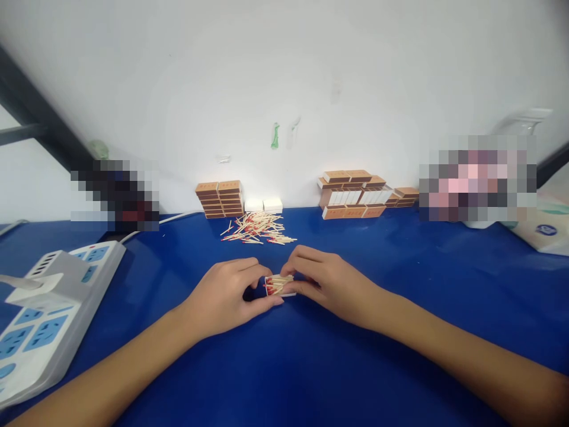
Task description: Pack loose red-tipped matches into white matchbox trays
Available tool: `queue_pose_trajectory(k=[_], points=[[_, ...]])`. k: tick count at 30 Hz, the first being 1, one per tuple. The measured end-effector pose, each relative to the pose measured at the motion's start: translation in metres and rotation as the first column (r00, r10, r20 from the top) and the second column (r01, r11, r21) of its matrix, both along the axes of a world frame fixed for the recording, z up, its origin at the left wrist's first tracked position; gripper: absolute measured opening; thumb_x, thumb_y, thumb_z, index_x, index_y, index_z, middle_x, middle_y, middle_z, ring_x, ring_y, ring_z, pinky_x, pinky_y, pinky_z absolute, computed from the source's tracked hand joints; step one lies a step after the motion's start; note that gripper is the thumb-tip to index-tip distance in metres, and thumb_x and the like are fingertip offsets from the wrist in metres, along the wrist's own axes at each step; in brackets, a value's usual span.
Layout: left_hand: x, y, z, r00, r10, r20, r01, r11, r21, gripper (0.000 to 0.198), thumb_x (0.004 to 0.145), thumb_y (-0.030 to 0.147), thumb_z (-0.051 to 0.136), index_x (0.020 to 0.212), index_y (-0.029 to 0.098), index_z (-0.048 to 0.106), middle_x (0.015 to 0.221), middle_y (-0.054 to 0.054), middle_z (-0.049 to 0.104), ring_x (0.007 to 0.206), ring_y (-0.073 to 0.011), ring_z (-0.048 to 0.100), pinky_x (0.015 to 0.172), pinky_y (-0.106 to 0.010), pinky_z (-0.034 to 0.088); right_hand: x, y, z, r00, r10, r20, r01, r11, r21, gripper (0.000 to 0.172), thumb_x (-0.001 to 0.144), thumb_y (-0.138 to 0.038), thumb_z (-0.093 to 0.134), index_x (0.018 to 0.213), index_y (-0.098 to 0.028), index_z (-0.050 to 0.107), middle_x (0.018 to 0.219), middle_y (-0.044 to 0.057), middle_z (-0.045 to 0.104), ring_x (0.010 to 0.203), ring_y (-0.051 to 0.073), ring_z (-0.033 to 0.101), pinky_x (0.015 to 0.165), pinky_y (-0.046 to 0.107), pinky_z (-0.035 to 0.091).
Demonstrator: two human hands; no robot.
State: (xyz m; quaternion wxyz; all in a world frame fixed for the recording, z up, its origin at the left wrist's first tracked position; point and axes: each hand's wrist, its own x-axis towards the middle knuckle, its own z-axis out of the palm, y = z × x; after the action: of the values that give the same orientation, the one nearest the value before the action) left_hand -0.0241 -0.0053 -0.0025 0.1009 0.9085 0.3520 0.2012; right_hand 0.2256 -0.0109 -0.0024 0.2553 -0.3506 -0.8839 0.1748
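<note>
A small white matchbox tray [291, 294] holds red-tipped matches [276, 286] in front of me. My left hand [231, 293] curls round its left end, thumb along the near side and forefinger at the far corner. From the right, my right hand [326, 281] reaches over the tray, with thumb and fingertips closed on the matches inside; its fingers hide the right end. Beyond both hands, a loose heap of matches [258, 227] lies spread on the blue table [284, 367].
Behind the heap stand white trays [272, 206]. A stack of brown matchboxes [221, 200] is left of them; more piled matchboxes [353, 212] stand right, against the wall. A power strip [66, 320] with a plug lies at left, a white packet [544, 228] at far right.
</note>
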Motion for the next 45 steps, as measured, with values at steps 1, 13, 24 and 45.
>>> queue_pose_trajectory(k=[1, 13, 24, 45], points=[[0.0, 0.0, 0.0, 1.0, -0.001, -0.002, 0.001, 1.0, -0.002, 0.031, 0.094, 0.05, 0.07, 0.106, 0.021, 0.072, 0.08, 0.001, 0.062, 0.067, -0.0129, 0.056, 0.061, -0.026, 0.042, 0.002, 0.0, 0.004, 1.0, -0.011, 0.012, 0.011, 1.0, -0.015, 0.01, 0.102, -0.026, 0.062, 0.107, -0.02, 0.068, 0.105, 0.005, 0.068, 0.081, 0.015, 0.063, 0.071, 0.028, 0.048], [-0.001, 0.001, -0.001, 1.0, -0.004, -0.008, 0.004, 1.0, 0.012, 0.03, 0.095, 0.05, 0.07, 0.105, 0.021, 0.073, 0.079, 0.001, 0.061, 0.068, -0.013, 0.055, 0.061, -0.027, 0.043, 0.0, -0.001, 0.005, 0.998, -0.009, 0.066, 0.017, 0.992, -0.122, 0.009, 0.101, -0.02, 0.061, 0.095, -0.019, 0.068, 0.098, 0.004, 0.067, 0.079, 0.014, 0.061, 0.069, 0.027, 0.045], [0.003, -0.005, 0.003, 0.996, -0.092, 0.005, 0.092, 0.995, 0.043, 0.025, 0.096, 0.044, 0.07, 0.098, 0.019, 0.071, 0.077, 0.001, 0.061, 0.066, -0.0136, 0.057, 0.059, -0.027, 0.043, -0.016, -0.012, 0.005, 0.991, -0.048, -0.121, 0.034, 0.993, -0.114, 0.005, 0.095, -0.023, 0.069, 0.093, -0.019, 0.072, 0.089, 0.001, 0.064, 0.07, 0.01, 0.058, 0.064, 0.025, 0.043], [0.003, -0.004, 0.004, 0.997, -0.075, 0.008, 0.074, 0.996, 0.048, 0.033, 0.094, 0.047, 0.072, 0.109, 0.017, 0.073, 0.079, 0.0, 0.062, 0.067, -0.0142, 0.058, 0.061, -0.026, 0.044, 0.003, 0.012, 0.004, 0.981, -0.183, -0.07, 0.181, 0.983, -0.026, 0.013, 0.099, -0.027, 0.064, 0.091, -0.019, 0.071, 0.084, 0.001, 0.062, 0.072, 0.013, 0.056, 0.066, 0.027, 0.042]])
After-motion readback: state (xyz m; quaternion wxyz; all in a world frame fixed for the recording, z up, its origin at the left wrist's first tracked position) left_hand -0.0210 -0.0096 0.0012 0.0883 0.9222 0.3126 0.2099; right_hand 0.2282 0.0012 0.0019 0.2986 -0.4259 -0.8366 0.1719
